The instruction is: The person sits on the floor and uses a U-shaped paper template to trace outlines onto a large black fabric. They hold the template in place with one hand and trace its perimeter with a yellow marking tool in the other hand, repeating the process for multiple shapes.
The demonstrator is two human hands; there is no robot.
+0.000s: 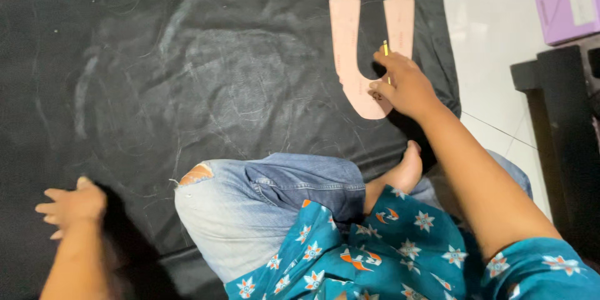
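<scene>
A pale pink U-shaped pattern piece [359, 56] is laid flat on the black fabric [206, 81], near the cloth's far right edge, its two arms pointing away from the person. A thin yellow marking stick [386, 56] is pinched in the right hand [403, 87], fingers curled tightly around it, and its tip is set against the inner edge of the right arm of the cutout, apparently so that the edge serves as a guide. The heel of that hand is pressed onto the lower curve of the template, which looks meant to keep it from sliding on the cloth.

The fabric is spread wide over the floor, and faint chalky smears and loose threads are seen across it. The left hand [72, 206] is planted on the near left part of the cloth, fingers spread and nothing held, probably for support while the body is leaned towards the right. A bent knee in faded, torn jeans [250, 206] and a bare foot [400, 175] are rested on the fabric too. Beyond the cloth, white floor tiles [494, 31], a lilac box [565, 0] and dark furniture [562, 131] are glimpsed at the right.
</scene>
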